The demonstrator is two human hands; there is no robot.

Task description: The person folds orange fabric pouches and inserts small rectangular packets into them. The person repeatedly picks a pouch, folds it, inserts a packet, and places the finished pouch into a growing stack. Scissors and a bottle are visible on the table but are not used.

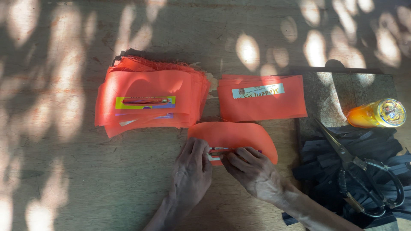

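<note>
A rounded orange fabric piece (233, 136) lies on the wooden table (85, 179) in front of me. A small printed label strip (215, 153) sits on its near edge. My left hand (191, 173) presses fingertips on the label's left end. My right hand (253, 171) pinches the label's right part against the fabric. Both hands touch the label and the orange piece together.
A thick stack of orange fabric sheets with coloured labels (150, 98) lies at the back left. A flatter orange stack (262, 98) lies behind the hands. At right, black scissors (359, 171) rest on black strips (364, 145) beside an orange bottle (376, 114) on a stone slab (342, 92).
</note>
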